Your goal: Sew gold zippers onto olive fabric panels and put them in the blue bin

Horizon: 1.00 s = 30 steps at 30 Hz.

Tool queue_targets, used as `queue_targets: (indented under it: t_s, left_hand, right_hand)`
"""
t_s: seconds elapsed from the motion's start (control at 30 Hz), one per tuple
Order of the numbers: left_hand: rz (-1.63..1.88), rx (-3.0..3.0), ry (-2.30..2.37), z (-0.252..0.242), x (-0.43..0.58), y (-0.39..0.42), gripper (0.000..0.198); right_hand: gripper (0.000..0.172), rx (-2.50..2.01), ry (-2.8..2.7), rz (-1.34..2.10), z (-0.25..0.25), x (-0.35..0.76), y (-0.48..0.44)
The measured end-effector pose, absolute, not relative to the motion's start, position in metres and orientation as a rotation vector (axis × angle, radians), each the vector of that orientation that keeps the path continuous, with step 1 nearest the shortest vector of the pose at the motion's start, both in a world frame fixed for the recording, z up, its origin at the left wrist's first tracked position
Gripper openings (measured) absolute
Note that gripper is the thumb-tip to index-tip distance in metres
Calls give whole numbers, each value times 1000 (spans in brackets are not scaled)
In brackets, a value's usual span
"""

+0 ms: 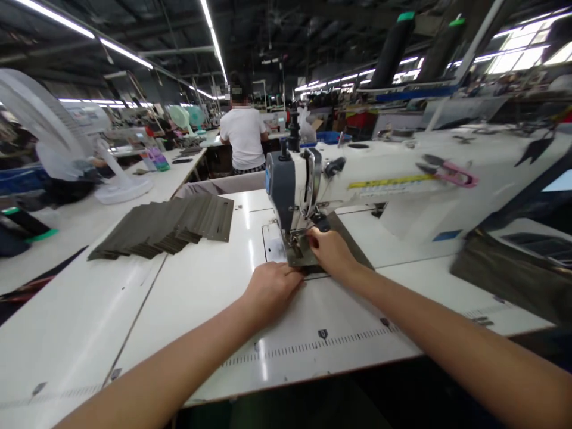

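Note:
A flat dark olive fabric piece (353, 238) lies under the needle and presser foot of a white sewing machine (402, 167). My right hand (333, 253) rests on that piece just right of the presser foot, its thumb and fingers pinched together. At the front left edge of the fabric is my left hand (273, 289), its fingers closed together on the edge, with the fingertips partly hidden. Left of the machine, a fanned stack of similar olive pieces (172, 223) lies on the white table (205, 298).
Pink-handled thread snips (451, 171) and a yellow measuring tape (388, 181) are on the machine arm. Dark fabric (513, 274) hangs over the table's right side. A white fan (123, 187) stands at the left. Ahead, a person in a white shirt (243, 137) faces away.

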<state>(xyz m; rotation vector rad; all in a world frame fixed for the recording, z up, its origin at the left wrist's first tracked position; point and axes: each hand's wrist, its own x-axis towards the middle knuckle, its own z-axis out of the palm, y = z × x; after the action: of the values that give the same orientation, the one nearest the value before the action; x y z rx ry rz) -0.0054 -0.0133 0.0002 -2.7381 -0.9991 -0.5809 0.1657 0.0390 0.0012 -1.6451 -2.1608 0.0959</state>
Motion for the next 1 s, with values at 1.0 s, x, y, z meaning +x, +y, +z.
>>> queue_targets:
  t_s: [1.0]
  left_hand:
    - [-622,-2653,-649,-7,-10,8,33]
  right_hand:
    - [18,-796,-2362,37,-14,188,-5]
